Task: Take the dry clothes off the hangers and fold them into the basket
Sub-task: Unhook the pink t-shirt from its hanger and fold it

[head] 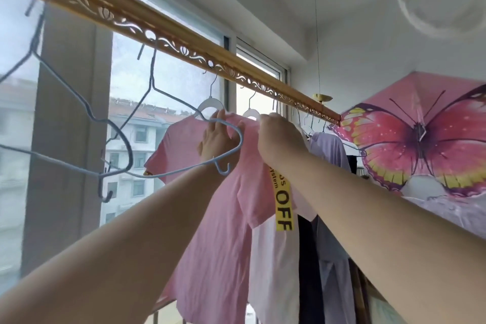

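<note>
Bare-armed on both sides: left forearm (118, 258) and right forearm (381, 218) uncovered along the whole length in view, smooth, broadening toward the lower corners. Bare-handed as well, left hand (218, 139) and right hand (278, 137) alike. Slim fingers (219, 117) on the left, nails too blurred to judge. Rounded knuckles on the right.
</note>
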### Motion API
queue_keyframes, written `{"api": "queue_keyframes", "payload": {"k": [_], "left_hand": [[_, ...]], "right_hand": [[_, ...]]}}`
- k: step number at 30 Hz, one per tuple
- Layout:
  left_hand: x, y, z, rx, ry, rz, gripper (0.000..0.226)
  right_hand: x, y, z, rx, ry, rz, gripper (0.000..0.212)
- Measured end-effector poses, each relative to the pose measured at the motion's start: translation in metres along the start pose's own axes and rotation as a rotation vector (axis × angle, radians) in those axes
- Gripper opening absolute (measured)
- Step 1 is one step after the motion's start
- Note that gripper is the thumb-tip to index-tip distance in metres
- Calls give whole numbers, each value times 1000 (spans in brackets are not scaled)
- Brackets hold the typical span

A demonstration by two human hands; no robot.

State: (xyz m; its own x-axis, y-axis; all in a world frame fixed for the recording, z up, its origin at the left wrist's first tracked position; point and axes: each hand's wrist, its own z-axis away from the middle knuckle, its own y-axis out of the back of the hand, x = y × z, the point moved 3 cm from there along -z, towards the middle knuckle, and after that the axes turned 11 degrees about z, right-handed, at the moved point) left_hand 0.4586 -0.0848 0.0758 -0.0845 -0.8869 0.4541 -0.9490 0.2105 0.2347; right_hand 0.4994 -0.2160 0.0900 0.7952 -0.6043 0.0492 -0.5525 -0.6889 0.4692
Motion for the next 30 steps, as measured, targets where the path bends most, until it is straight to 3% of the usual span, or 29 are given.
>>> {"api": "queue_keyframes", "payload": {"k": [3, 8, 14, 18, 22, 25, 30], "left_hand": [[-4, 4, -9, -20, 78, 4, 86], [0, 16, -14, 24, 108, -184, 85], [4, 21, -10, 49, 234, -136, 53], [12, 25, -2, 61, 196, 60, 28], [17, 34, 17, 125, 160, 289, 15], [15, 36, 29, 112, 113, 232, 17], [13, 33, 51, 131, -127, -70, 22]], "right_hand": [[-1, -6, 5, 16, 24, -59, 24], [-4, -14, 6, 32, 48, -178, 22], [-11, -13, 10, 13, 113, -384, 24], [-9, -10, 15, -50, 154, -576, 33], [-5, -13, 15, 59, 87, -617, 39], [-9, -14, 9, 5, 17, -722, 35], [-29, -10, -2, -260, 59, -849, 40]]}}
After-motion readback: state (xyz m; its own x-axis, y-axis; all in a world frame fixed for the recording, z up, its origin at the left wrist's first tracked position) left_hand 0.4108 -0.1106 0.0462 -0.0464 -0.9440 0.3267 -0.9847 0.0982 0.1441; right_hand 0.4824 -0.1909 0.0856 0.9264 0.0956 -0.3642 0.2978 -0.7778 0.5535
